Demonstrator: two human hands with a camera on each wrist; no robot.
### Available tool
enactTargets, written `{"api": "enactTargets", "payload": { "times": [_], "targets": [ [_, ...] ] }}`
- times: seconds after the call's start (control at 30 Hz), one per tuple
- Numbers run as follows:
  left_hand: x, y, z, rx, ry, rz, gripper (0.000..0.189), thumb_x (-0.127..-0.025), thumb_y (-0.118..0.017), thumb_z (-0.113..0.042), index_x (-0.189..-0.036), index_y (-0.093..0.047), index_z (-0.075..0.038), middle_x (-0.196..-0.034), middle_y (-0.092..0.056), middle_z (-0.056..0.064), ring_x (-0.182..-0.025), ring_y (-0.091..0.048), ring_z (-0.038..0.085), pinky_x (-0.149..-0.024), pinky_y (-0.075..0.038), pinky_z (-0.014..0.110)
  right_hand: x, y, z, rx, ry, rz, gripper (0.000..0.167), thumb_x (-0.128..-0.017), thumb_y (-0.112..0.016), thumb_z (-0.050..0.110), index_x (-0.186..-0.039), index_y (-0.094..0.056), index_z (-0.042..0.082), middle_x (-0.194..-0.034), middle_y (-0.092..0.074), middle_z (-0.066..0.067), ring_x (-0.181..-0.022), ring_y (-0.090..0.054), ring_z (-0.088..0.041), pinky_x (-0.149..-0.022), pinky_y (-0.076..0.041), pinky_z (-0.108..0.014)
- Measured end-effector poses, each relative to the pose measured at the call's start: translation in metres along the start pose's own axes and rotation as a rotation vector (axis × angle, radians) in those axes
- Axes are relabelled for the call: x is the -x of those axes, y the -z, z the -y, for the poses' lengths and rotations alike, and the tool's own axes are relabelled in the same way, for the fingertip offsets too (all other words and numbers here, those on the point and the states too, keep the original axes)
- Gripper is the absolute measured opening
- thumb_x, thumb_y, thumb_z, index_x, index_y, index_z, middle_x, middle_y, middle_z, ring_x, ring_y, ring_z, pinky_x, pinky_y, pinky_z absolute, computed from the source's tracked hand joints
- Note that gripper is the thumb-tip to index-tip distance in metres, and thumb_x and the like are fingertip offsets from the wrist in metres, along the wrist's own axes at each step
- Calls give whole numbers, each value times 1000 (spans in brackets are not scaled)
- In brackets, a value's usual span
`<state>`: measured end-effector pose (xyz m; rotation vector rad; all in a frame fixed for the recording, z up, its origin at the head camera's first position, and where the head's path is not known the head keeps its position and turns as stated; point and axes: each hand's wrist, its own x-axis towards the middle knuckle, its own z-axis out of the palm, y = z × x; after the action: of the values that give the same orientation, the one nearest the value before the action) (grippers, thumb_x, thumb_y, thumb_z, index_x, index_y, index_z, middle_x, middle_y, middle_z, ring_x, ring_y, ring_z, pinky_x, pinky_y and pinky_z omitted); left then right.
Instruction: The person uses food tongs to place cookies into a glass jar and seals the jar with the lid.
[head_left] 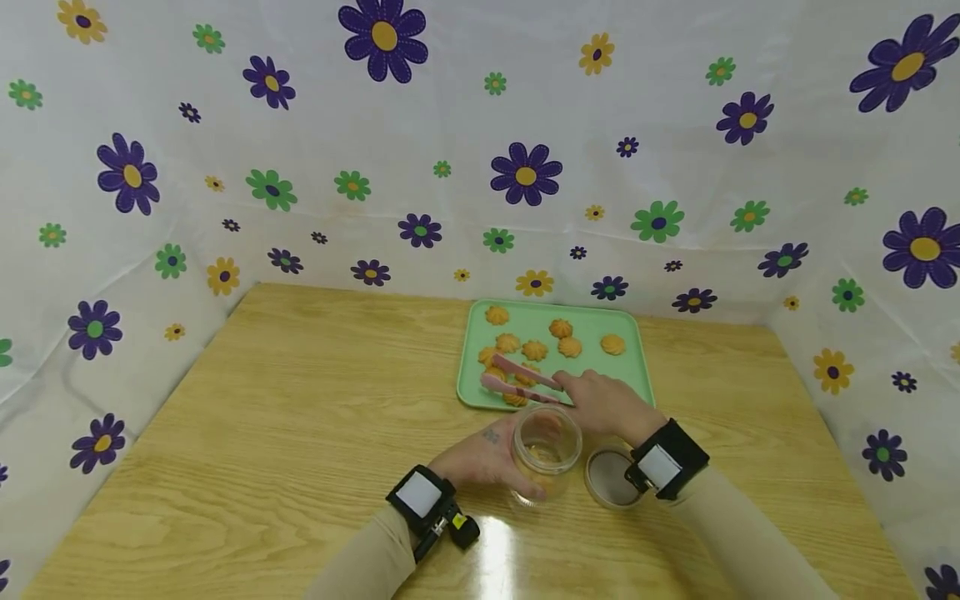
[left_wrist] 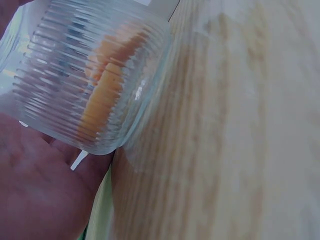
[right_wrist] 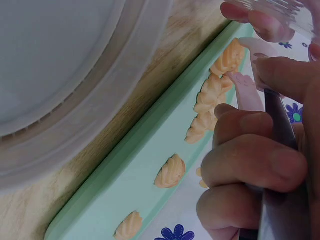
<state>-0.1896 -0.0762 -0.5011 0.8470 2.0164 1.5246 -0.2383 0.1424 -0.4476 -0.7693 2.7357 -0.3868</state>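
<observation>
My left hand grips a clear ribbed jar around its side, above the table. Orange-brown cookies lie at the jar's bottom in the left wrist view. In my right hand is a pair of tongs with pink tips and a dark metal handle, the fingers curled round it. The tips stand apart over cookies on the left part of a green tray. Whether they touch a cookie I cannot tell. Several swirled cookies are spread across the tray.
A round lid with a pale rim lies on the wooden table, right of the jar and near my right wrist. Behind the table and along both sides hangs a white curtain printed with flowers.
</observation>
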Motion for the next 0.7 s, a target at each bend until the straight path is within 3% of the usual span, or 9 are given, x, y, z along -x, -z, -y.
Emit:
{"api": "enactTargets", "payload": {
  "times": [0.1, 0.3, 0.53, 0.7],
  "targets": [
    [0, 0, 0, 9, 5, 7, 91, -70, -93, -7, -147, -47, -24, -141, -58, -8, -133, -51, 7, -118, -34, 28, 1, -1, 0, 28, -4, 26, 56, -95, -58, 64, -119, -58, 13, -78, -59, -2, -68, -57, -17, -56, -45, -33],
    [0, -1, 1, -16, -14, 3, 96, -71, -93, -10, -151, -42, -25, -143, -57, -8, -134, -50, 9, -119, -34, 30, 6, 0, 0, 108, 21, 11, 51, -96, -60, 60, -120, -59, 14, -78, -63, -3, -70, -62, -17, -57, -50, -36],
    [1, 1, 0, 1, -7, 3, 98, -70, -93, -9, -152, -41, -27, -144, -56, -9, -136, -48, 8, -120, -32, 31, 1, -2, -1, 115, 69, -34, 58, -93, -61, 64, -123, -61, 14, -80, -63, -1, -68, -57, -14, -58, -49, -32],
    [0, 2, 0, 10, 4, 14, 93, -71, -92, -7, -149, -45, -24, -143, -57, -8, -136, -48, 8, -119, -32, 29, -7, 2, -2, 113, 105, -27, 57, -94, -65, 58, -127, -61, 13, -80, -62, -1, -68, -55, -14, -59, -48, -32]
  ]
}}
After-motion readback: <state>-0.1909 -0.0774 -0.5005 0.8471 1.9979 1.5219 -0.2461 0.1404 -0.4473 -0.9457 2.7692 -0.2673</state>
